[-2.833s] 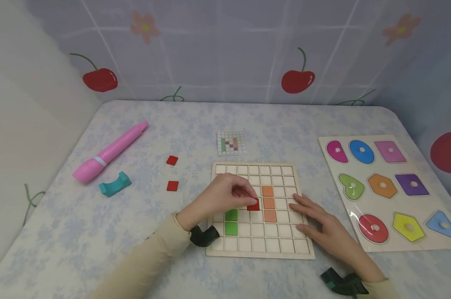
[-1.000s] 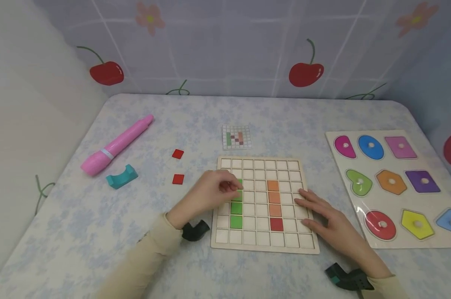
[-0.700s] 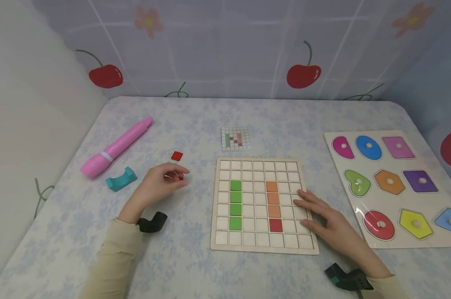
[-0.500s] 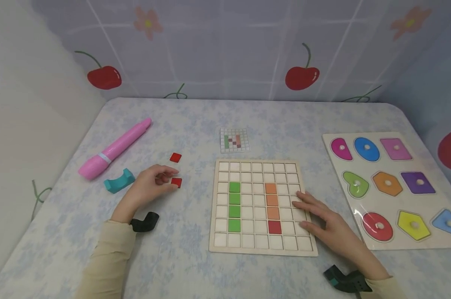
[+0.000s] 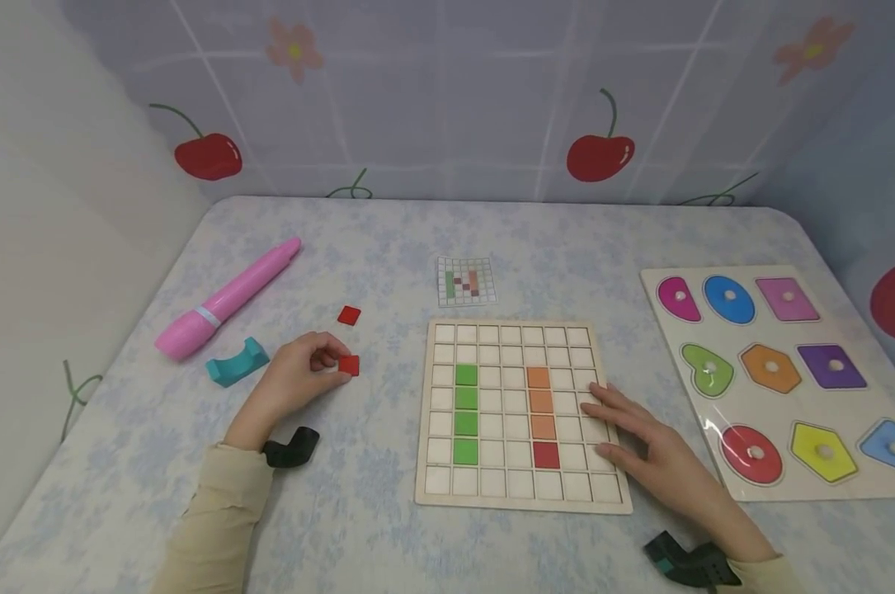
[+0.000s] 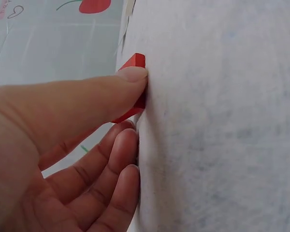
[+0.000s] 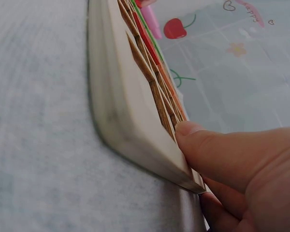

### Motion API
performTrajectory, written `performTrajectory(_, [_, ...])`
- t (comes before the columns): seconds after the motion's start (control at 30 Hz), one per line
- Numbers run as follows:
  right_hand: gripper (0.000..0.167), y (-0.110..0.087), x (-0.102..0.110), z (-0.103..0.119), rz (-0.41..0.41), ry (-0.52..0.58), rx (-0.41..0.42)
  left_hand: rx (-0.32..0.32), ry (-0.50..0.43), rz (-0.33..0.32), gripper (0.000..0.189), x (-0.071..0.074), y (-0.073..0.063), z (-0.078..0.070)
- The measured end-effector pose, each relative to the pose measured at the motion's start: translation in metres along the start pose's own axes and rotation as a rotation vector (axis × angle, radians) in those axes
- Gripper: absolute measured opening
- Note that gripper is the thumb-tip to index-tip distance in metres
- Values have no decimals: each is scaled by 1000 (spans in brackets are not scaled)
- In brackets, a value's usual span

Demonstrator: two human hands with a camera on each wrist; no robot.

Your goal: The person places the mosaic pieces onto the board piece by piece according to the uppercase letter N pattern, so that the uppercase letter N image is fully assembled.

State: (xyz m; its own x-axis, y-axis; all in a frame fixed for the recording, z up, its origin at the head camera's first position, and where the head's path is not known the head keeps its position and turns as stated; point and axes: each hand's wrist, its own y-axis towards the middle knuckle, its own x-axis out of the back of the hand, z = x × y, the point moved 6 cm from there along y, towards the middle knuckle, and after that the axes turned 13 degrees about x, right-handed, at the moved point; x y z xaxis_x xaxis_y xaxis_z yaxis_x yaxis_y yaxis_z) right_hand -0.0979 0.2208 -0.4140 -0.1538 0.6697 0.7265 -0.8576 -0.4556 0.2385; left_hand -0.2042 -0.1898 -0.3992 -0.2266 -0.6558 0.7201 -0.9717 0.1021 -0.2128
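Observation:
My left hand (image 5: 299,375) pinches a red square tile (image 5: 349,365) at the table surface, left of the grid board. In the left wrist view the thumb presses on the edge of this red tile (image 6: 139,99), while the other fingers curl below it. A second red tile (image 5: 349,315) lies a little farther back. My right hand (image 5: 658,454) rests with extended fingers along the right side of the wooden grid board (image 5: 521,506). In the right wrist view its thumb touches the board's rim (image 7: 150,140). The board bears a green column, several orange tiles and one red tile (image 5: 546,454).
Behind the board lies a small pattern card (image 5: 447,299). A pink pen-shaped object (image 5: 232,297) and a teal curved block (image 5: 237,363) are at the left. On the right lies a shape puzzle (image 5: 729,437) with knobbed pieces.
My left hand set a red tile in the cell below the orange ones, then moved left off the board and took hold of the nearer loose red tile. The right hand stayed put.

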Motion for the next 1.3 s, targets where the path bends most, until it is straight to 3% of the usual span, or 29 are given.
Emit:
performTrajectory(0.43, [49,1,2,3,-15,18,18,-14,3,-40,11,3,-3,-4])
performTrajectory(0.73, [49,1,2,2,-12,12,20,-74,-98,-21,10,-1,-6,-25])
performTrajectory(0.87, [49,1,2,3,-15,12,28,-110,-165,28,11,-6,-9,-46])
performTrajectory(0.97, [49,1,2,3,-13,10,24,-166,-202,106,15,-17,-12,-71])
performTrajectory(1.13, [49,1,2,3,-9,14,10,-282,-222,261,19,-49,-14,-113])
performTrajectory(1.3, [49,1,2,4,-11,14,8,-317,-238,356,14,-80,-13,-139])
